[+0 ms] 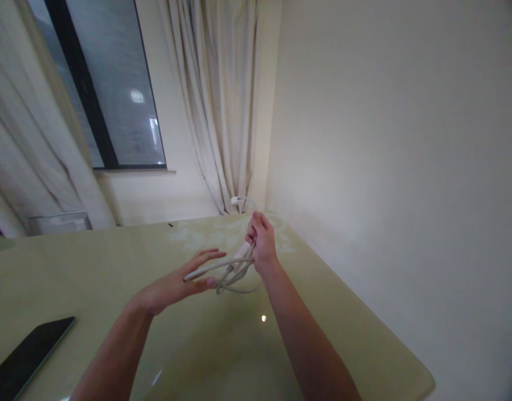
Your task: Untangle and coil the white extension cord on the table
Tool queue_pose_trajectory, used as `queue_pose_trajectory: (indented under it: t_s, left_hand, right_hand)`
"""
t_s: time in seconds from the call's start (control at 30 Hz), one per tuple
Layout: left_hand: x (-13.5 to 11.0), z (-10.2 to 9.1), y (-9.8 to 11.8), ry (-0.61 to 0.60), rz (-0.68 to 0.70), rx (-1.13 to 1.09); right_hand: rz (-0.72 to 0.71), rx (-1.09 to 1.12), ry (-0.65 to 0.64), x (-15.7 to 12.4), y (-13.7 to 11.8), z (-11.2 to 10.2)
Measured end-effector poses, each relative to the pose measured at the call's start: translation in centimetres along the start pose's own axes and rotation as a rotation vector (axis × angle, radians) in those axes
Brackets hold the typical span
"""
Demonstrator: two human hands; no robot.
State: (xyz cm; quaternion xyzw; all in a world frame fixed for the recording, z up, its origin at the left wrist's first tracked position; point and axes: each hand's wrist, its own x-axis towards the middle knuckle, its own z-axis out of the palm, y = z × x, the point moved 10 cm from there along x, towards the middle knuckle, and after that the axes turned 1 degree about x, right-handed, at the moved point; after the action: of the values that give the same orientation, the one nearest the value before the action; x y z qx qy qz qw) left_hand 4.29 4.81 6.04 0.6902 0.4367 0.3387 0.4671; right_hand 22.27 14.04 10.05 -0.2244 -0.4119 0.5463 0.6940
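Note:
A white cable (pixel 238 274) hangs in loose loops above the table, between my two hands. My right hand (pixel 262 240) is closed around the gathered loops, its thumb and fingers pressed together at the top. A white oblong part (pixel 241 250) of the cable shows just left of that fist. My left hand (pixel 189 281) is spread, thumb apart from the fingers, with one long loop crossing between them and lying against the hand. Beyond the right fist, a small white piece (pixel 236 200) shows at the far table edge; whether it joins the cable I cannot tell.
The glossy pale green table (pixel 206 351) reaches to the curtain (pixel 226 111) and the right wall (pixel 389 167). A dark flat tablet-like device (pixel 30 353) lies at the lower left. A tiny dark object (pixel 170 225) is near the far edge. A window (pixel 118 83) is at the upper left.

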Motion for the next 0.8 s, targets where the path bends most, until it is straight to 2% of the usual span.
queue_pose_trajectory:
  t_s: [0.07, 0.13, 0.2, 0.33, 0.43, 0.53, 0.67, 0.73, 0.8]
  left_hand:
    - [0.7, 1.8, -0.9, -0.110, 0.027, -0.067]
    - [1.1, 5.2, -1.3, -0.310, 0.052, -0.126]
    - [1.4, 8.5, -0.9, -0.451, 0.126, -0.068]
    - [1.7, 13.6, 0.1, -0.501, 0.245, 0.063]
    - [2.0, 15.4, 0.3, -0.461, 0.273, -0.035]
    - [2.7, 14.4, 0.2, -0.327, 0.267, -0.145]
    - [3.2, 9.6, 0.5, -0.112, 0.227, -0.380]
    - [2.8, 7.6, 1.2, -0.073, 0.258, -0.479]
    - [2.2, 6.5, 2.0, -0.096, 0.277, -0.578]
  right_hand:
    - [-0.044, 0.054, 0.013, 0.0, -1.5, -0.3]
    - [-0.059, 0.105, 0.030, 0.2, -2.7, -0.8]
    - [-0.053, 0.128, 0.026, 0.4, -3.5, -1.1]
    - [-0.086, 0.109, 0.069, 0.6, -4.6, -1.8]
    - [-0.170, 0.057, 0.151, 0.1, -5.8, -2.4]
    - [-0.288, -0.003, 0.208, -0.6, -8.1, -3.1]
    - [-0.364, -0.052, 0.266, -1.1, -11.0, -4.7]
    - [-0.375, -0.048, 0.320, -1.2, -11.7, -5.5]
    - [-0.383, -0.031, 0.370, -1.5, -11.9, -5.9]
